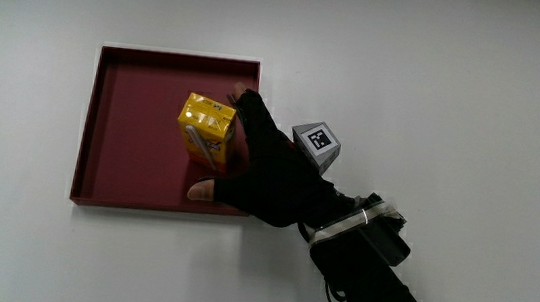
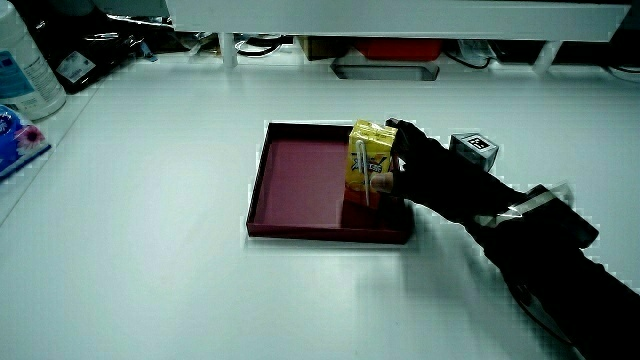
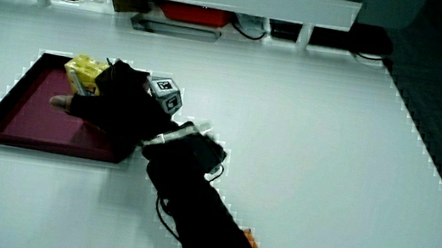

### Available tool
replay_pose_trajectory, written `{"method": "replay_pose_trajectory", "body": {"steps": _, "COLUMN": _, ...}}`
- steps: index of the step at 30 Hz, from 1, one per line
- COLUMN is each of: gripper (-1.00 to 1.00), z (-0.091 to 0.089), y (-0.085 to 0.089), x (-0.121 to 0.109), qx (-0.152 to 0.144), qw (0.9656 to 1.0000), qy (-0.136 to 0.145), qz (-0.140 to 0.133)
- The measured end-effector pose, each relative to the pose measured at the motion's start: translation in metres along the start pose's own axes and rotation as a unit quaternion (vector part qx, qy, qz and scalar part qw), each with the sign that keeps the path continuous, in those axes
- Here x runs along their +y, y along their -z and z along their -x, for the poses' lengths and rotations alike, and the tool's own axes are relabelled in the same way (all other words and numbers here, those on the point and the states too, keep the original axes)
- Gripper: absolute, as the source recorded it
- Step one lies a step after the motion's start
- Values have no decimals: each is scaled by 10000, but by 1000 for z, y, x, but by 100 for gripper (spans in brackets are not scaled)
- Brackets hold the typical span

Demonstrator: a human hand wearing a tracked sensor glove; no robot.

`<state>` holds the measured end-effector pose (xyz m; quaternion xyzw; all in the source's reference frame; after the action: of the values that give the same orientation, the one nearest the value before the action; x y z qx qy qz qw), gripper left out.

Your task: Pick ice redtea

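The ice redtea is a yellow carton [image 1: 205, 124] standing upright in a dark red tray [image 1: 119, 155]. It is in the part of the tray nearest the hand's forearm. The gloved hand [image 1: 233, 152] is wrapped around the carton's side, with the thumb on the face nearer to the person and the fingers curled around the farther face. In both side views the carton [image 2: 364, 155] [image 3: 80, 66] shows beside the hand [image 2: 390, 155] [image 3: 89, 86], inside the tray [image 2: 300, 170] [image 3: 22, 106]. The hand hides part of the carton.
The patterned cube [image 1: 317, 143] rides on the back of the hand. In a side view a white bottle [image 2: 22, 60] and a blue packet [image 2: 15, 135] stand at the table's edge. A low partition [image 2: 400, 15] with cables and boxes under it bounds the table.
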<state>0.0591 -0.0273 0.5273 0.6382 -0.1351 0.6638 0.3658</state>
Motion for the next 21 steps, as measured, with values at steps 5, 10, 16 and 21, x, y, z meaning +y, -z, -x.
{"method": "replay_pose_trajectory", "body": {"steps": 5, "gripper": 0, "z": 1, "y": 1, "x": 0, "qx": 48, "qw": 10000, "qy": -6, "qz": -30}}
{"method": "replay_pose_trajectory", "body": {"steps": 10, "gripper": 0, "z": -2, "y": -1, "x": -1, "qx": 180, "qw": 9997, "qy": -144, "qz": -113}}
{"method": "replay_pose_trajectory", "body": {"steps": 16, "gripper": 26, "z": -4, "y": -6, "x": -4, "qx": 370, "qw": 9972, "qy": -319, "qz": -567}}
{"method": "replay_pose_trajectory", "body": {"steps": 21, "gripper": 48, "z": -6, "y": -10, "x": -8, "qx": 486, "qw": 9933, "qy": -458, "qz": -945}}
